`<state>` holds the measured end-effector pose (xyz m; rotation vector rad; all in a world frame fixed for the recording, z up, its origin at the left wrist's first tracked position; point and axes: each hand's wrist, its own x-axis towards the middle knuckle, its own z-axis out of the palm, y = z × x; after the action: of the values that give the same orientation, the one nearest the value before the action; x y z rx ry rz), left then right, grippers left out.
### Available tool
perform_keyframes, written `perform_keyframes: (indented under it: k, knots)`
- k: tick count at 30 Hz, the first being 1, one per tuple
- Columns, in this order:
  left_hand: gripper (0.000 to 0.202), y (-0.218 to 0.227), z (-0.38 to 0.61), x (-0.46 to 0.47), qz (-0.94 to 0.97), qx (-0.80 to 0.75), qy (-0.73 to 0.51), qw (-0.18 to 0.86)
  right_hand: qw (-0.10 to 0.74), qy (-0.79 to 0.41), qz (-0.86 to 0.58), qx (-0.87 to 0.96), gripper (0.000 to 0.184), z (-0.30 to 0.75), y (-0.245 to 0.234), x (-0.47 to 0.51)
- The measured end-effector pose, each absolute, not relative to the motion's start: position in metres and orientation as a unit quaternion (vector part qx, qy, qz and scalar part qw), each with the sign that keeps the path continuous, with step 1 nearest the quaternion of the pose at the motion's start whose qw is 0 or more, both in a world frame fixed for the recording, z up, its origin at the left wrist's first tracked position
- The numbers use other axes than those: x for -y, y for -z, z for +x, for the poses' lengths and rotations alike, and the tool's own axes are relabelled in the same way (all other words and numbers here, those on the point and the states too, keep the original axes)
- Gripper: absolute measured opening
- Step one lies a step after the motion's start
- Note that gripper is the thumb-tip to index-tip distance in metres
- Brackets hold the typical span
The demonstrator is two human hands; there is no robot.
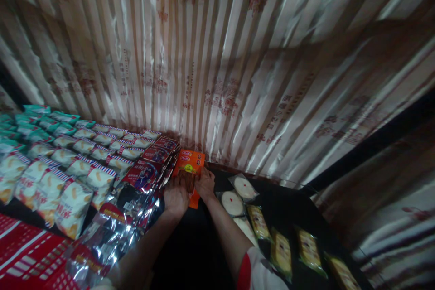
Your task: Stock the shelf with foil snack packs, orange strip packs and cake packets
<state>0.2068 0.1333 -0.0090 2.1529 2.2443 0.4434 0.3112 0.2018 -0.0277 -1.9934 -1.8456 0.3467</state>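
An orange snack packet (pixel 193 157) with a yellow label and a picture of brown sticks lies at the back of the black table, against the curtain. My left hand (pixel 176 198) is at its lower left, fingers bent over the front of the packet. My right hand (pixel 205 184) grips its right edge, fingers curled and partly hidden. Beside my left hand, dark red and silver packets (pixel 144 175) lie in overlapping rows. Several round white cakes (pixel 233 203) in clear wrappers lie to the right of my right forearm.
White snack bags (pixel 73 204) and green bags (pixel 41 123) fill the left side in rows. A red plastic basket (pixel 29 253) stands at the lower left. Several yellow wrapped packs (pixel 308 249) lie at the right. Behind the black table (pixel 272 204) hangs a pleated, printed curtain (pixel 217 54).
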Motion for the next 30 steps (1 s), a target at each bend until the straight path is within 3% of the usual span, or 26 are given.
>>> perform_keyframes:
  k: [12, 22, 30]
  knots:
    - [0.038, 0.007, 0.220, -0.116, 0.703, -0.685, -0.186, -0.048, 0.261, -0.114, -0.674, 0.682, 0.038, 0.312, 0.022, -0.165]
    - [0.034, 0.001, 0.250, -0.043, 0.748, -0.645, -0.157, 0.019, 0.244, -0.188, -0.656, 0.689, 0.035, 0.335, 0.010, -0.079]
    - [0.036, 0.008, 0.271, 0.027, 0.773, -0.595, -0.209, 0.065, 0.292, -0.212, -0.617, 0.700, 0.036, 0.360, 0.012, -0.003]
